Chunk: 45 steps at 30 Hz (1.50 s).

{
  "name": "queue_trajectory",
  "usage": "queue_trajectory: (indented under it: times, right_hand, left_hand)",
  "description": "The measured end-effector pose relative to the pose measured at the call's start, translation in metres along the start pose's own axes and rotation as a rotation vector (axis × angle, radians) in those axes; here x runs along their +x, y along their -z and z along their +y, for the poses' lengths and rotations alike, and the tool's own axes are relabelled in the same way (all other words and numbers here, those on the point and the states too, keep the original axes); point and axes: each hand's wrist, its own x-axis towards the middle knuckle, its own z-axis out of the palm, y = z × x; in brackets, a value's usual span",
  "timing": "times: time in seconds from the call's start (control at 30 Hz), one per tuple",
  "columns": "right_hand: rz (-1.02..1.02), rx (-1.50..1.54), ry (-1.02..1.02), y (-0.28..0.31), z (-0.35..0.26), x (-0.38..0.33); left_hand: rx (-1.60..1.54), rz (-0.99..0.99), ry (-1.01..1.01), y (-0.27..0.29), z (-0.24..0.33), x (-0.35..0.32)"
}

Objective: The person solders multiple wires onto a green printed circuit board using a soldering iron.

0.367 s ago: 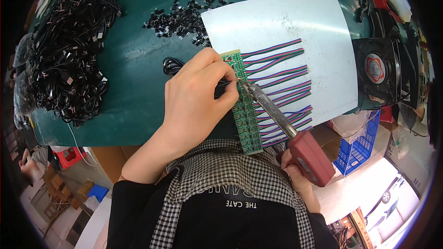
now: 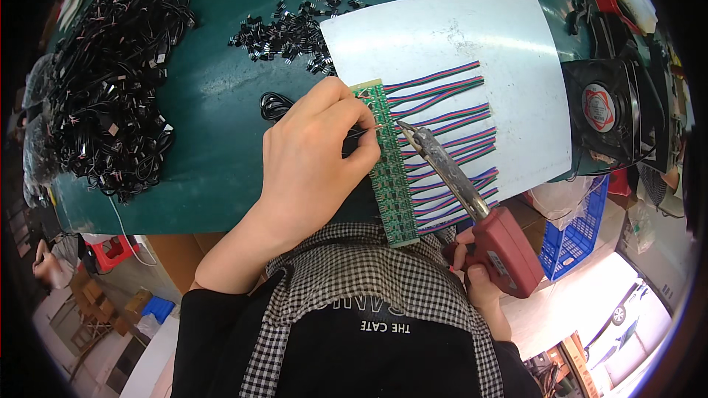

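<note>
At the near edge of the green worktop [image 2: 214, 169], the left hand [image 2: 317, 158] lies knuckles up, its fingers pinched together on a thin wire [image 2: 366, 130] whose free end reaches the left edge of a long green circuit board [image 2: 389, 169]. From the other side, the right hand [image 2: 478, 280] is wrapped tight around the red grip of a soldering gun [image 2: 472, 206], low at the worktop's edge; the gun's grey barrel slants up and leftward, and its tip meets the board just beside the wire end. The board runs as a narrow strip from beside the left hand's fingertips down to the worktop's near edge, where its lower end overhangs the checked shirt. Bundles of striped wires [image 2: 450, 140] fan out from the board's right edge in rows, lying flat on a white sheet [image 2: 472, 44] that covers the worktop's right part. Just left of the fingers a small coil of black cable [image 2: 274, 105] rests on bare green. Farther up, near the sheet's upper left corner, loose small black parts [image 2: 295, 29] are scattered, and well to the left a big heap of black cables [image 2: 110, 81] fills that side. Between heap and hand the green surface lies open. Right of the sheet stands a black fan [image 2: 601, 110], and below it, off the worktop, a blue crate [image 2: 571, 236].
</note>
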Motion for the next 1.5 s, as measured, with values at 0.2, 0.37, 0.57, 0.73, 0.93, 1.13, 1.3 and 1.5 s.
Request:
queue_trajectory:
  times: [0.2,0.37,0.57,0.73,0.93,1.13,1.3,1.5]
  right_hand:
    - [0.016,0.046,0.005,-0.001,0.001,-0.001]
    - [-0.020,-0.117,0.100,-0.005,0.001,-0.003]
    - [-0.063,0.058,0.025,0.006,0.007,-0.007]
    - [-0.064,0.105,0.000,0.002,0.002,-0.004]
    - [-0.031,-0.357,0.069,0.011,0.010,-0.008]
    - [0.023,-0.549,0.001,0.026,0.030,-0.018]
    - [0.007,-0.535,0.094,0.025,0.028,-0.016]
    - [0.017,-0.681,0.207,0.025,0.027,-0.016]
  left_hand:
    - [-0.032,-0.014,0.007,0.000,0.000,0.000]
    - [-0.113,-0.080,0.006,0.007,-0.004,0.001]
    - [-0.161,-0.114,-0.004,0.009,-0.003,0.003]
    - [-0.007,-0.165,-0.079,0.011,0.000,0.007]
    - [0.019,-0.185,-0.131,0.012,-0.001,0.009]
    - [0.042,-0.181,-0.160,0.013,-0.001,0.010]
    - [0.068,-0.176,-0.181,0.012,0.001,0.010]
    - [0.077,-0.195,-0.177,0.013,0.002,0.010]
